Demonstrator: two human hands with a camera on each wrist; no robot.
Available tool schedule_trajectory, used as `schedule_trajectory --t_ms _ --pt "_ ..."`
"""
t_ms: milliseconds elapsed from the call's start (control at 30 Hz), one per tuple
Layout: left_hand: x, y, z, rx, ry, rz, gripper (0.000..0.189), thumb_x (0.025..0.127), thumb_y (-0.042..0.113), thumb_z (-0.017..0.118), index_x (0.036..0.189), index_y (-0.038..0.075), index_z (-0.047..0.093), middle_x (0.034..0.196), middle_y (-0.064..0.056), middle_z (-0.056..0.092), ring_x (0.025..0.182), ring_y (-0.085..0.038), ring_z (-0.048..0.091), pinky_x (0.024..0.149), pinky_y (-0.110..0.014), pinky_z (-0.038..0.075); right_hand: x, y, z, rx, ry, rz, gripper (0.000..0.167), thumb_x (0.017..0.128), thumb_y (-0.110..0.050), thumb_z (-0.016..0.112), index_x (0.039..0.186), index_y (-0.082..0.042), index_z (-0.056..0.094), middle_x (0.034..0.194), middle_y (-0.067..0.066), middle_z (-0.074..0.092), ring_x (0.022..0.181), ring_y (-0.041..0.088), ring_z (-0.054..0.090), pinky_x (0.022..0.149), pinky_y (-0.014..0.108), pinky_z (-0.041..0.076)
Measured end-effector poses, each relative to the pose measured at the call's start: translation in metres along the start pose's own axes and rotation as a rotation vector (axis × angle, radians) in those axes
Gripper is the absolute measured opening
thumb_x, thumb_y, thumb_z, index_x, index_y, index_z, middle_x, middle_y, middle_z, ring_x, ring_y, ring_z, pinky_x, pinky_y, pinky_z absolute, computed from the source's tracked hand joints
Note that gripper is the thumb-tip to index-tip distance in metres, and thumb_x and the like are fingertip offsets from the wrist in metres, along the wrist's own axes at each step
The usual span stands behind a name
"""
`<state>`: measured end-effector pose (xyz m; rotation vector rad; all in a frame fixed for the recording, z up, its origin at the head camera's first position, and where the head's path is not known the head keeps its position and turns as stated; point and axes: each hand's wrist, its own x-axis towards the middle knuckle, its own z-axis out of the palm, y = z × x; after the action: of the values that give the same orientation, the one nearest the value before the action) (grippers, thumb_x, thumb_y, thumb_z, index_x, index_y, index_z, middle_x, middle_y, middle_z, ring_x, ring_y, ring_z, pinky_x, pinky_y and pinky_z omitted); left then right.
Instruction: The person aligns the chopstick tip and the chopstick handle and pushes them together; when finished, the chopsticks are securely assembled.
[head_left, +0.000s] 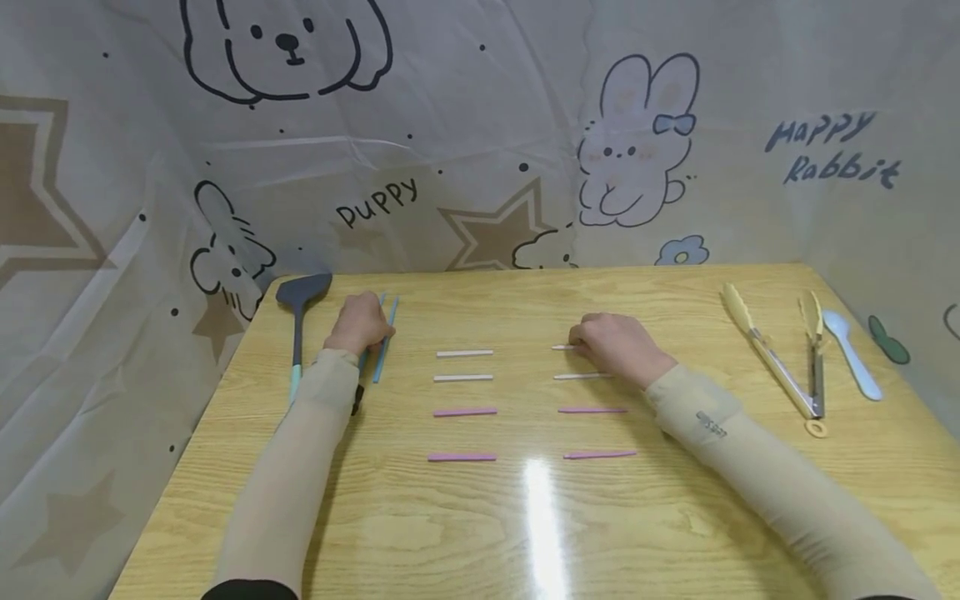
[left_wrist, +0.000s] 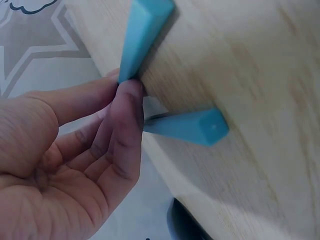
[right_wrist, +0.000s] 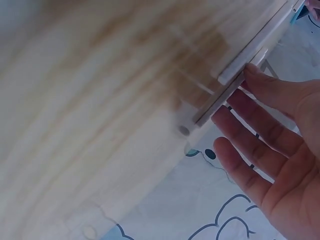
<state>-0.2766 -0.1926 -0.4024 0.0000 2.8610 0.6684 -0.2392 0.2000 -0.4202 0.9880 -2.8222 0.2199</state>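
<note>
Between thumb and fingertips my left hand (head_left: 360, 323) pinches a tapered, faceted blue stick (left_wrist: 145, 35), much like a chopstick. A second blue piece (left_wrist: 205, 127) lies beside the fingers in the left wrist view, its angular end facing the camera; my hand covers part of it in the head view. My right hand (head_left: 618, 346) pinches a thin white stick (right_wrist: 220, 100) from its sides, with the ring and little fingers spread free. Close beside that lies another white stick (right_wrist: 255, 42), partly covered by my hand in the head view.
Two white sticks (head_left: 465, 353) and two pink sticks (head_left: 465, 412) lie in a column at mid-table. Further pink sticks (head_left: 592, 410) lie right of them. A spatula (head_left: 297, 321) is at far left; tongs (head_left: 780, 367) and a pale blue spoon (head_left: 855, 358) are at right.
</note>
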Motion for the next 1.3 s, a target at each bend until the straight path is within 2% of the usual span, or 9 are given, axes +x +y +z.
schedule_trajectory --t_ms 200,333,467,733,867,1000,1100,1233,1300 --pt "0.004 -0.003 0.003 -0.004 0.030 -0.014 0.036 0.091 0.007 0.071 0.056 -0.001 0.064 0.053 -0.011 0.062 0.047 -0.020 0.057 0.060 -0.034 0.049 0.001 -0.004 -0.003 -0.006 -0.009 -0.006 0.007 0.082 -0.007 0.080 0.085 -0.010 0.075 0.077 0.002 0.066 0.067 0.019 0.063 0.060 0.036 0.055" --pt "0.004 -0.003 0.003 -0.002 0.040 -0.013 0.035 0.091 0.008 0.071 0.057 -0.001 0.064 0.054 -0.012 0.062 0.046 -0.019 0.054 0.061 -0.034 0.049 0.001 -0.005 -0.003 -0.019 -0.025 0.004 0.007 0.083 -0.007 0.079 0.082 -0.011 0.074 0.076 0.001 0.066 0.066 0.019 0.063 0.060 0.036 0.055" --pt "0.002 -0.004 0.003 -0.005 0.050 -0.012 0.032 0.091 0.009 0.071 0.061 -0.003 0.066 0.055 -0.012 0.062 0.049 -0.021 0.057 0.063 -0.036 0.051 0.002 -0.005 -0.002 -0.031 -0.045 0.013 0.009 0.084 -0.007 0.078 0.080 -0.011 0.072 0.075 0.000 0.064 0.065 0.019 0.061 0.058 0.036 0.054" --pt "0.001 -0.004 0.007 -0.005 0.067 -0.023 0.031 0.091 0.009 0.072 0.063 -0.004 0.066 0.054 -0.012 0.061 0.048 -0.022 0.059 0.059 -0.035 0.051 0.002 -0.006 0.002 -0.073 -0.079 0.028 0.015 0.085 -0.002 0.075 0.076 -0.012 0.068 0.072 0.000 0.060 0.061 0.017 0.057 0.053 0.033 0.052" --pt "-0.002 0.000 0.006 0.020 0.089 0.000 0.033 0.090 0.008 0.073 0.061 -0.001 0.060 0.052 -0.010 0.055 0.047 -0.020 0.052 0.056 -0.034 0.049 0.002 -0.007 -0.001 -0.082 -0.094 0.032 0.016 0.085 -0.003 0.075 0.076 -0.012 0.066 0.071 -0.001 0.058 0.060 0.017 0.056 0.052 0.033 0.051" --pt "-0.007 0.013 0.001 0.077 0.133 0.072 0.033 0.091 0.010 0.073 0.063 0.002 0.057 0.054 -0.006 0.053 0.048 -0.016 0.046 0.054 -0.032 0.047 0.002 -0.007 -0.005 -0.088 -0.076 0.020 0.019 0.084 0.002 0.072 0.074 -0.011 0.063 0.069 -0.001 0.055 0.058 0.016 0.053 0.049 0.032 0.049" --pt "-0.011 0.030 -0.002 0.105 0.158 0.170 0.027 0.091 0.013 0.074 0.069 0.002 0.062 0.064 -0.006 0.059 0.055 -0.017 0.049 0.057 -0.034 0.047 0.003 -0.007 -0.008 -0.072 -0.029 -0.005 0.020 0.085 0.005 0.068 0.075 -0.010 0.060 0.068 -0.001 0.054 0.056 0.016 0.050 0.047 0.032 0.047" --pt "-0.014 0.054 0.002 0.099 0.114 0.326 0.017 0.088 0.015 0.077 0.081 0.002 0.067 0.081 -0.007 0.065 0.068 -0.020 0.055 0.064 -0.035 0.047 0.005 -0.011 -0.015 -0.041 0.050 -0.052 0.015 0.092 -0.002 0.066 0.082 -0.008 0.057 0.068 0.001 0.057 0.054 0.016 0.048 0.045 0.032 0.046" --pt "-0.014 0.064 0.007 0.093 0.057 0.388 0.015 0.089 0.014 0.076 0.086 0.002 0.068 0.083 -0.007 0.065 0.070 -0.021 0.056 0.064 -0.034 0.048 0.007 -0.015 -0.019 -0.031 0.084 -0.076 0.014 0.094 -0.005 0.066 0.085 -0.007 0.056 0.068 0.002 0.058 0.053 0.015 0.047 0.044 0.032 0.045"
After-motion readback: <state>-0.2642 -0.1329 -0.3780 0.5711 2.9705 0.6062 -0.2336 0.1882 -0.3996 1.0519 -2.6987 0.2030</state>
